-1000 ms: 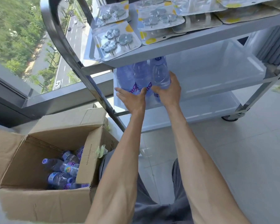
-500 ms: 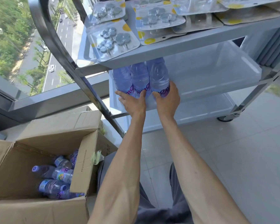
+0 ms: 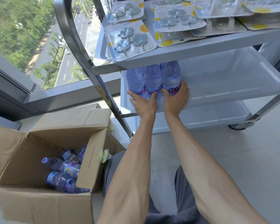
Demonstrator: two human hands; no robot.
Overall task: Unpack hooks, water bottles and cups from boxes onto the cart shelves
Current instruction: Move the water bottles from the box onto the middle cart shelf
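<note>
Three clear water bottles point(image 3: 153, 78) with purple labels stand side by side at the left end of the cart's middle shelf point(image 3: 225, 92), their tops hidden under the top shelf. My left hand point(image 3: 143, 103) grips the bases of the left and middle bottles. My right hand point(image 3: 176, 98) wraps round the base of the right bottle. An open cardboard box point(image 3: 39, 202) at the lower left holds several more bottles point(image 3: 63, 168) lying on their sides. Blister packs of flower-shaped hooks point(image 3: 130, 39) cover the top shelf point(image 3: 200, 52).
The cart's steel handle bar point(image 3: 81, 50) slants down between the box and the shelves. A window with a sill point(image 3: 63, 96) runs behind the box. The bottom shelf point(image 3: 208, 117) sits on a caster point(image 3: 238, 126). Pale floor tiles point(image 3: 241, 159) spread to the right.
Both hands have slid from the bottles' middles down to their bases and pushed the three bottles further onto the middle shelf, standing them more upright. The view has moved closer.
</note>
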